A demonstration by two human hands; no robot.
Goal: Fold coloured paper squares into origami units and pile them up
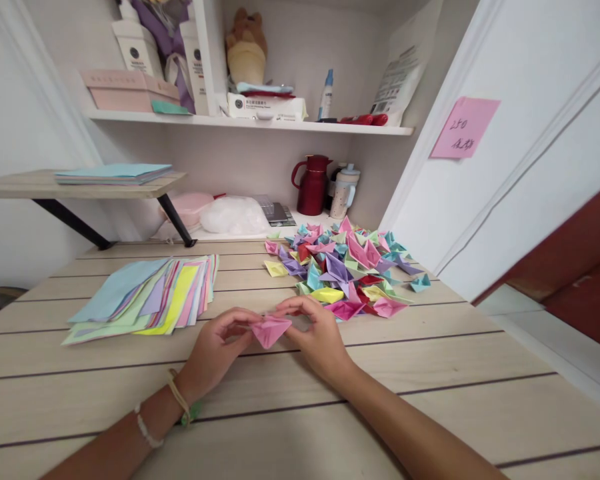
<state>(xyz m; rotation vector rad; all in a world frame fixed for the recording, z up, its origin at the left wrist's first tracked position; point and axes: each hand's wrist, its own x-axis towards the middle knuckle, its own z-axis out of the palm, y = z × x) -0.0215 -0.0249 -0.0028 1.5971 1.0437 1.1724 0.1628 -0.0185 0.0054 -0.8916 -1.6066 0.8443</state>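
A small pink folded paper (271, 331) is held between my two hands, just above the slatted wooden table. Its shape is a pointed, diamond-like fold with the tip toward me. My left hand (225, 340) pinches its left corner between thumb and fingers. On the other side, my right hand (313, 333) grips the right corner, with the index finger curled over the far edge. Beyond my right hand lies a heap of folded paper boats (337, 267) in many colours. To the left of my left hand, a fanned stack of coloured paper sheets (145, 297) rests on the table (260, 427).
A small raised shelf (10, 187) on black legs carries more paper (113, 173) at the left. Behind the table stand a red jug (313, 187), a light bottle (345, 193) and a white plastic bag (235, 215). A pink note (465, 128) is stuck at the right.
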